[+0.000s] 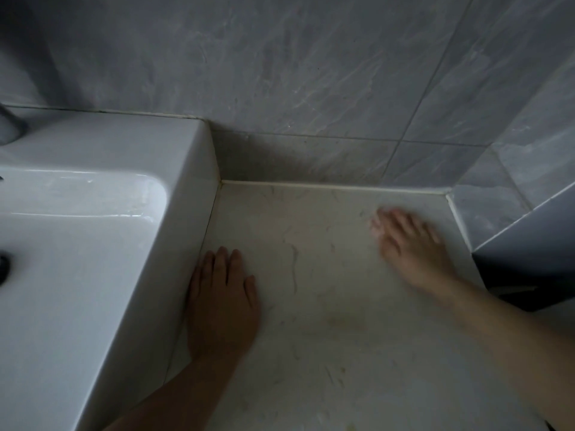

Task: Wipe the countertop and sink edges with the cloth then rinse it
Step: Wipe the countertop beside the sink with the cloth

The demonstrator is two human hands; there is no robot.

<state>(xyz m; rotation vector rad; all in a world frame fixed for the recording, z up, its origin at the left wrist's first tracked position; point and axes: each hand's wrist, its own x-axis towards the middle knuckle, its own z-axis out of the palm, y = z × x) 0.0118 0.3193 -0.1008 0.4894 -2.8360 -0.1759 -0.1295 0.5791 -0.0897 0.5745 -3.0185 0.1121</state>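
- Pale marble worktop [326, 306], faintly stained, fills the centre; no cloth is in view.
- White sink [193, 213] borders it on the left.
- Left hand [222, 306] lies flat beside the sink; right hand [413, 244], blurred, lies farther back.
- The fingers [222, 259] of both are released and empty.
- Best fetch the cloth first.

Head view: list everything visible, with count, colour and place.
sink: one, white, left side, against the wall
dark fitting: one, black, in the sink at the left edge, cut off
countertop: one, pale marbled, centre and right
wall tiles: several, grey, behind and at right
cloth: none in view
left hand: one, flat on the countertop beside the sink's outer wall
right hand: one, blurred, fingers spread, at the countertop's back right
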